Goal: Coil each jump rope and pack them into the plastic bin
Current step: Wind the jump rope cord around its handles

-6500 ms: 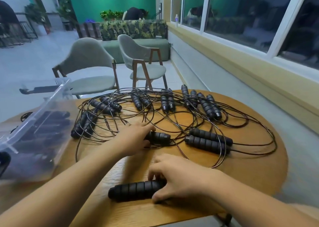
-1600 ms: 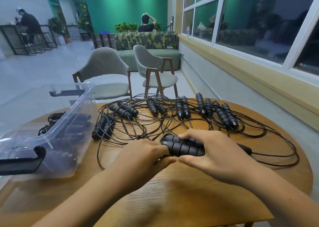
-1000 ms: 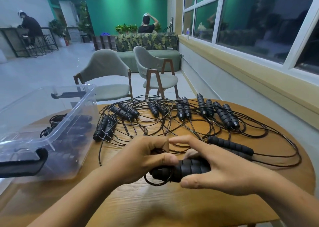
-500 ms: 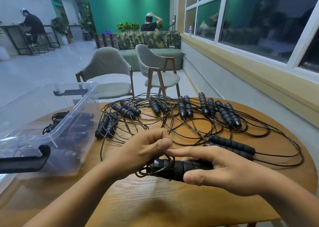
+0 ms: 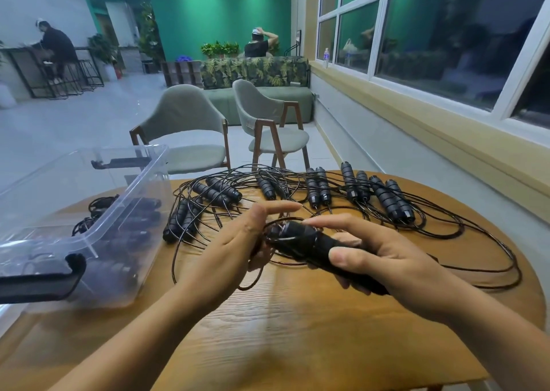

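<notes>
Head view: my right hand (image 5: 387, 259) curls round the paired black jump rope handles (image 5: 309, 242), thumb on top, index finger straight above them, over the middle of the round table (image 5: 297, 331). My left hand (image 5: 235, 242) stands palm-right at the handles' tip, fingers loose and spread, with the thin cord (image 5: 256, 276) looped across them. The clear plastic bin (image 5: 89, 243) sits at the left edge, and loose jump ropes (image 5: 318, 187) lie along the far edge.
</notes>
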Motion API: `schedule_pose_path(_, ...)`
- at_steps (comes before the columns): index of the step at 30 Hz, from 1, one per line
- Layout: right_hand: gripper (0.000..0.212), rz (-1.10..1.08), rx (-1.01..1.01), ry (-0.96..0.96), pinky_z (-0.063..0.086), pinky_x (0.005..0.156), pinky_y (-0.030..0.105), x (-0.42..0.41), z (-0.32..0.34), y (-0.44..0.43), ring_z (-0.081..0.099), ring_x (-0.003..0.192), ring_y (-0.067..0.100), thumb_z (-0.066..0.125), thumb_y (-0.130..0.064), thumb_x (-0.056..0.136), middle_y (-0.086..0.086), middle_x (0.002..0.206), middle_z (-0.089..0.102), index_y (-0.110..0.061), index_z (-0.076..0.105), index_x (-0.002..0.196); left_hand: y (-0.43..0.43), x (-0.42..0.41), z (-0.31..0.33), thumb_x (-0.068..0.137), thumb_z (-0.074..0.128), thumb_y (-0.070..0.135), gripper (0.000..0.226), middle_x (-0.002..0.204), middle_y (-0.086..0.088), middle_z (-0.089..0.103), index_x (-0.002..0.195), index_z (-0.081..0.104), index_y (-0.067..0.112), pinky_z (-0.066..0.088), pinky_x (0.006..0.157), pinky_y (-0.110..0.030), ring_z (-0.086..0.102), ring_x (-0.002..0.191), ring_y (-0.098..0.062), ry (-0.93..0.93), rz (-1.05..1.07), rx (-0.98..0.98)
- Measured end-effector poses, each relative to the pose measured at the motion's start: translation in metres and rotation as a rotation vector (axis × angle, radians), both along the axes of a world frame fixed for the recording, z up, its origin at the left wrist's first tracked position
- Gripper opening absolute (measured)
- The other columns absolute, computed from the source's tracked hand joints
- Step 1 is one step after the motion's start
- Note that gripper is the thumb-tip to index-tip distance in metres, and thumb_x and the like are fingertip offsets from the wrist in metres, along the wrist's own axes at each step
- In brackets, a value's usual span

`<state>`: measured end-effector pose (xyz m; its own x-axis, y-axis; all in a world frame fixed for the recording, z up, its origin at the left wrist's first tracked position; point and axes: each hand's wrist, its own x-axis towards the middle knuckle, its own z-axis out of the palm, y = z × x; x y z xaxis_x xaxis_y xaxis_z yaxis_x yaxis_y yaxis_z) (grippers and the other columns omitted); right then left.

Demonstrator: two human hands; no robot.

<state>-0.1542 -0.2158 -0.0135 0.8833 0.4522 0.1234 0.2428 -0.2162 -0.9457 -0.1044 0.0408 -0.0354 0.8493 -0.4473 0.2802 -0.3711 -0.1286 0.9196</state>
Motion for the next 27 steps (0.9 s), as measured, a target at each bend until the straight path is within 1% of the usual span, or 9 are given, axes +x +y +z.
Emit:
schedule_pose_path(2,0.044,-0.026,0.029,0.008,0.050,0.065,0.031,0.000,-0.001,0.002,0.065,0.077,0.015,0.061,-0.038,0.098,-0.001,0.088,0.070,-0.051,0.063,0.140,-0.001,0.000,-0.002,0.106,0.020,0.065,0.060,0.079,-0.019,0.052,0.133,0.067,0.039,0.033,0.060,-0.031,0.042,0.066,-0.022,0.019,-0.009,-0.002)
schedule_pose_path(4,0.045,-0.024,0.093,0.060,0.048,0.064,0.033,-0.001,-0.003,0.004,0.064,0.078,0.019,0.061,-0.036,0.098,0.007,0.094,0.071,-0.050,0.063,0.141,-0.002,0.000,-0.006,0.105,0.019,0.067,0.066,0.072,-0.010,0.051,0.125,0.071,0.031,0.035,0.060,-0.036,0.044,0.064,-0.027,-0.042,0.017,0.042)
schedule_pose_path(7,0.051,0.031,0.176,0.170,0.046,0.065,0.036,-0.004,-0.006,0.009,0.061,0.083,0.024,0.058,-0.037,0.099,0.016,0.114,0.073,-0.054,0.056,0.147,-0.005,-0.005,-0.013,0.102,0.018,0.072,0.071,0.078,-0.020,0.056,0.111,0.070,0.025,0.040,0.059,-0.044,0.051,0.069,-0.036,-0.154,0.050,0.080)
schedule_pose_path(9,0.054,0.075,0.206,0.225,0.045,0.064,0.037,-0.007,-0.009,0.011,0.059,0.084,0.025,0.055,-0.037,0.102,0.017,0.118,0.072,-0.058,0.050,0.151,-0.008,-0.006,-0.019,0.100,0.021,0.076,0.077,0.082,-0.022,0.058,0.107,0.066,0.013,0.043,0.060,-0.048,0.054,0.073,-0.039,-0.127,0.062,0.077)
schedule_pose_path(13,0.052,0.085,0.204,0.228,0.043,0.061,0.038,-0.008,-0.012,0.016,0.056,0.081,0.026,0.053,-0.037,0.103,0.021,0.118,0.070,-0.058,0.049,0.151,-0.008,-0.008,-0.022,0.099,0.026,0.073,0.084,0.066,-0.002,0.042,0.105,0.058,-0.005,0.032,0.055,-0.029,0.038,0.060,-0.017,0.016,0.037,0.063)
schedule_pose_path(18,0.038,-0.034,0.184,0.146,0.045,0.058,0.037,-0.007,-0.011,0.018,0.060,0.078,0.027,0.054,-0.040,0.103,0.019,0.109,0.073,-0.046,0.061,0.139,-0.013,-0.009,-0.015,0.098,0.023,0.068,0.066,0.067,0.003,0.039,0.080,0.052,0.011,0.030,0.057,-0.032,0.035,0.062,-0.016,0.089,0.024,0.087)
schedule_pose_path(22,0.024,-0.172,0.028,0.016,0.050,0.061,0.029,-0.003,-0.013,0.016,0.065,0.073,0.020,0.056,-0.052,0.107,0.008,0.086,0.071,-0.054,0.064,0.129,-0.016,-0.005,-0.020,0.104,0.021,0.061,0.059,0.059,0.006,0.042,0.069,0.044,0.020,0.032,0.054,-0.026,0.040,0.055,-0.011,0.021,0.101,0.259)
schedule_pose_path(24,0.025,-0.239,-0.052,-0.048,0.052,0.063,0.025,-0.003,-0.016,0.016,0.068,0.074,0.015,0.056,-0.055,0.101,-0.003,0.085,0.072,-0.060,0.064,0.124,-0.018,-0.004,-0.024,0.103,0.023,0.061,0.055,0.056,0.009,0.048,0.068,0.048,0.026,0.033,0.055,-0.026,0.045,0.053,-0.006,-0.040,0.196,0.360)
schedule_pose_path(27,0.028,-0.288,-0.217,-0.149,0.058,0.075,0.040,0.000,-0.021,0.015,0.069,0.083,0.015,0.055,-0.057,0.101,-0.007,0.096,0.073,-0.064,0.059,0.127,-0.019,-0.002,-0.027,0.104,0.032,0.059,0.048,0.057,0.012,0.050,0.083,0.063,0.028,0.027,0.052,-0.021,0.049,0.056,-0.001,-0.118,0.297,0.532)
